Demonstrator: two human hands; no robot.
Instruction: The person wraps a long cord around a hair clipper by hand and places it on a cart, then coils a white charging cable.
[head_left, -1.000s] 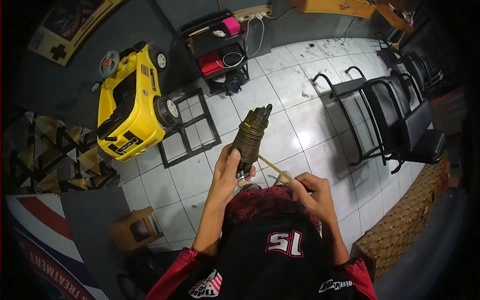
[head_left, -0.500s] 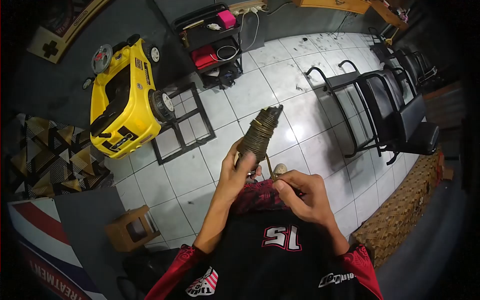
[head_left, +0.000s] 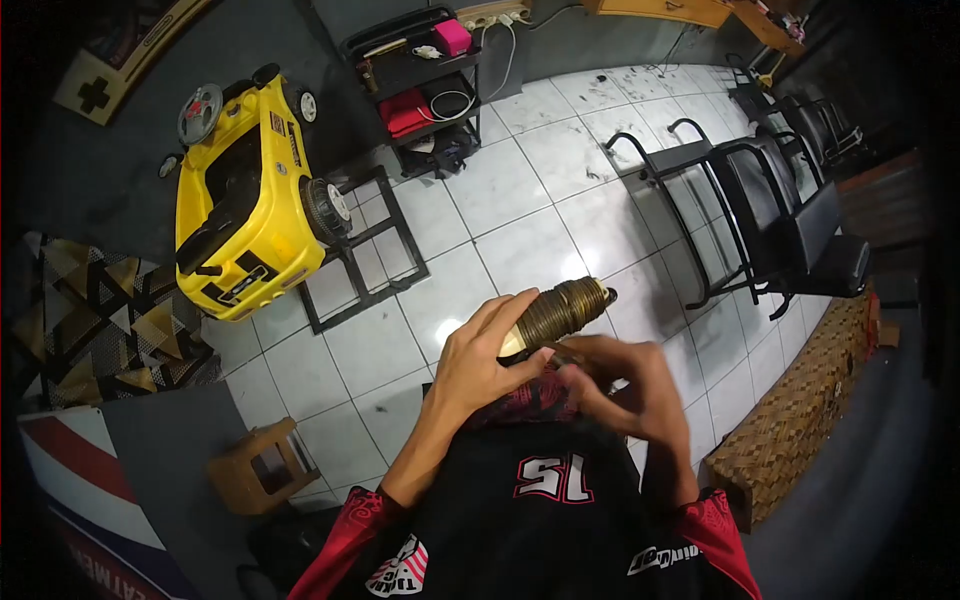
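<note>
"Where's the spool (head_left: 512, 343)?"
"The left hand (head_left: 472, 368) grips its pale base; wound cord (head_left: 563, 312) juts past those fingers. The right hand (head_left: 640, 388) blurs beneath; can't tell its grasp."
"Risk?"
"Slack could let outer coils slip."
"Changed?"
"Spool's tipped rightward; hands have drawn closer."

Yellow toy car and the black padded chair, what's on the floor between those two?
In the head view, a black metal frame lies beside the yellow toy car; beyond it, white tiles run to the black padded chair.
</note>
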